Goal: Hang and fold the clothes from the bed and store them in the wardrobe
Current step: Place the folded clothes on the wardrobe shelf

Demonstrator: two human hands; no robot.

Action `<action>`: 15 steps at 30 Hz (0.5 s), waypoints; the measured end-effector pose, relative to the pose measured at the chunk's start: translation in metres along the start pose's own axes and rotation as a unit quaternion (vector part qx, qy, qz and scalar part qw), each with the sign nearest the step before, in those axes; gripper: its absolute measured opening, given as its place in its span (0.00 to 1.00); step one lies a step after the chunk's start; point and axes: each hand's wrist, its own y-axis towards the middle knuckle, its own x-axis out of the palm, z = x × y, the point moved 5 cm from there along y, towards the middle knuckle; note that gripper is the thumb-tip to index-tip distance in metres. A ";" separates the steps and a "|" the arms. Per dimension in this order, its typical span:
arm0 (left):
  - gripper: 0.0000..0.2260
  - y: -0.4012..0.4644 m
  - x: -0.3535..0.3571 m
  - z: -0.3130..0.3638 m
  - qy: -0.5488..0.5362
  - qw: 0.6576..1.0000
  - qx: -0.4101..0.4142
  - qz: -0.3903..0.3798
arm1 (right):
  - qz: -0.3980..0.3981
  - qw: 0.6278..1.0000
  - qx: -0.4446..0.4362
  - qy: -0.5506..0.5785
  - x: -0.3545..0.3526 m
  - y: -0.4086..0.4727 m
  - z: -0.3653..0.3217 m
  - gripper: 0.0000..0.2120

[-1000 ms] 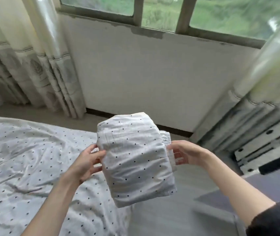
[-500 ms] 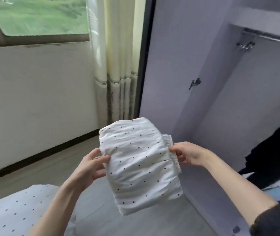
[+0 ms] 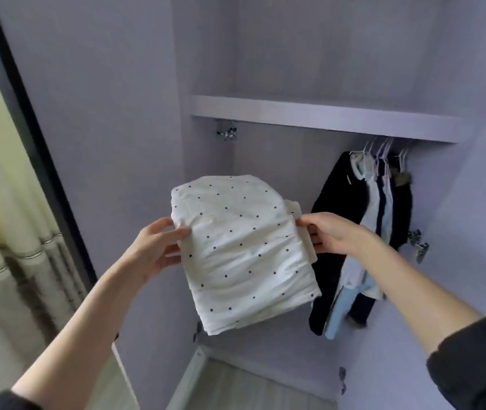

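Open lilac wardrobe (image 3: 310,69) fills the view; its shelf (image 3: 324,118) is taken as reference. Dark and pale hanging clothes (image 3: 363,232) are seen on hangers below the shelf, to the right. Folded white polka-dot garment (image 3: 241,255) is held in the air below the shelf, in front of the opening. Its left edge is gripped by the left hand (image 3: 156,250), thumb on top; its right edge is pinched by the right hand (image 3: 330,233).
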 end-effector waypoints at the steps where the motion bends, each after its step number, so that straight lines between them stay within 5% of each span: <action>1: 0.07 0.015 0.016 0.020 0.003 1.000 0.013 -0.017 | 0.023 1.000 -0.018 0.011 -0.018 0.000 -0.015 0.07; 15: 0.05 0.176 0.206 0.230 0.014 0.978 0.171 -0.122 | 0.173 0.976 -0.124 0.050 -0.221 0.007 -0.201 0.08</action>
